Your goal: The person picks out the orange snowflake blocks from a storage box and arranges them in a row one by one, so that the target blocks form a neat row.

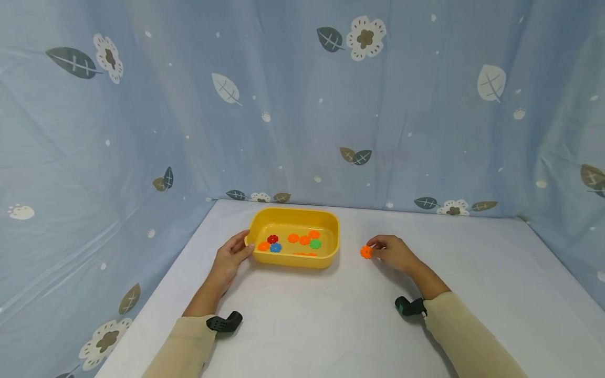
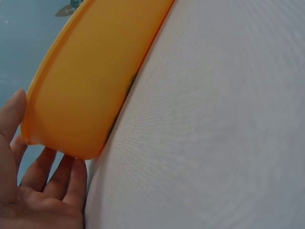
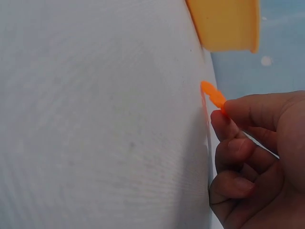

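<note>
One orange piece (image 1: 366, 252) is pinched in my right hand (image 1: 393, 254), perhaps touching the tabletop (image 1: 307, 320), right of the yellow basket (image 1: 283, 260) my left hand (image 1: 230, 257) grips. I judge this pick-up or set-down; the next move needs a steady pinch.

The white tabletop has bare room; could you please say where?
The tabletop is bare between the sleeves, in front of the yellow tub, and right of the right hand; a narrow gap parts tub and held orange flower disc. Crowded: the tub's left end, the left hand gripping, discs inside.
</note>
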Motion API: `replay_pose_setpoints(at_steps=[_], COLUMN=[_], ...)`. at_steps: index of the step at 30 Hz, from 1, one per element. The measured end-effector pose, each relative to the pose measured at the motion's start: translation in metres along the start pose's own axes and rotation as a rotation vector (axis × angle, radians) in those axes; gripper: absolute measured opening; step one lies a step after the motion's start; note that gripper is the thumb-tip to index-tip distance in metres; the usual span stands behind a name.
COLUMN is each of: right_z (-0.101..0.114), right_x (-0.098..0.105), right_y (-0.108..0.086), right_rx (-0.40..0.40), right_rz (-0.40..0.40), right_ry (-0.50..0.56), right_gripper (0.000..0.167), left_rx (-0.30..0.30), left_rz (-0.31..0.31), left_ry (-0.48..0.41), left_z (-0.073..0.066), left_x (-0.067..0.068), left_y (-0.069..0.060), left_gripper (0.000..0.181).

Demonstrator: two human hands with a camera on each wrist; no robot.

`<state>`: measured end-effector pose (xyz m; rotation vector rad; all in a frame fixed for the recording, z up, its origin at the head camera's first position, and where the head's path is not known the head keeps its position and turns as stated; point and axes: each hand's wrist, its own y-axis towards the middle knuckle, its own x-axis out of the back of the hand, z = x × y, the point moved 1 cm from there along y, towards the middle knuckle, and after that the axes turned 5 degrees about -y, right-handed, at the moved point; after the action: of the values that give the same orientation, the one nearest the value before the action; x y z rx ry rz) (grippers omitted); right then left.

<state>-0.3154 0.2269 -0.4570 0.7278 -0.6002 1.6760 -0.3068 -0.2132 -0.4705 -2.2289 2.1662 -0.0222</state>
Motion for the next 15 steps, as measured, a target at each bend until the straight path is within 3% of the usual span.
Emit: replay_pose_setpoints(at_steps=[10, 15], right_z=[-0.0035, -0.0038], right_x=[0.0003, -0.0009], right_y=[0.0033, 0.0053], right_rx=[0.024, -0.004], right_rz=[0.009, 0.021], right_ry=[-0.103, -0.122], right_gripper=[0.02, 0.021], left_rx=[-0.005, 0.0], left_rz=[0.01, 0.017], left_ry=[-0.017, -0.012], left_z=[0.0017, 0.0014], left_x=[-0.0002, 0.0006], left_y=[0.0013, 0.0003], left_gripper=[0.054, 0.055])
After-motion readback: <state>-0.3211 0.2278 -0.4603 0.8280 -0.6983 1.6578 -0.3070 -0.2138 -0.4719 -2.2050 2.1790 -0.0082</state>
